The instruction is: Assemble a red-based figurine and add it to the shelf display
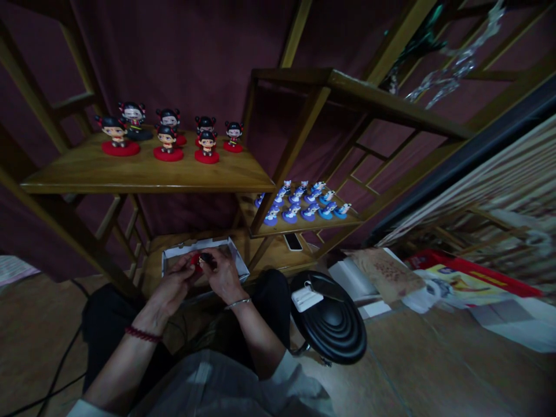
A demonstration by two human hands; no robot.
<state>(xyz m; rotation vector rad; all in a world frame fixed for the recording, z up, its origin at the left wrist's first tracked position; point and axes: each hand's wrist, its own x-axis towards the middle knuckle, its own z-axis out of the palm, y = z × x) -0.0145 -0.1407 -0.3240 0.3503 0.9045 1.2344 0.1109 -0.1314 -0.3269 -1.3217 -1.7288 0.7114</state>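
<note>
Both hands meet low in the middle of the view, over a shallow white cardboard box [237, 258] that rests on the lowest shelf. The left hand [171, 289] and the right hand [223, 277] together hold a small figurine [200, 259] with a red base and dark hair; the fingers [187, 272] of both hands are clamped on it, left from the left side, right from the right and above. The figurine sits just above the box's inside, between the fingertips.

To the right of the fingers and nearer the person stands a round black stool [334, 327] with a small white object [306, 299] lying on its seat. Beyond the fingers to the right, a phone [293, 241] lies flat on the low shelf. Above that, further right, a shelf carries rows of little blue-based figures [299, 202]. Up and to the left of the fingers, a wider wooden shelf [143, 171] holds seven red-based dolls [167, 139] with dark hair, standing upright in two loose rows. Far to the right, papers and a red printed box [464, 281] lie on the floor.
</note>
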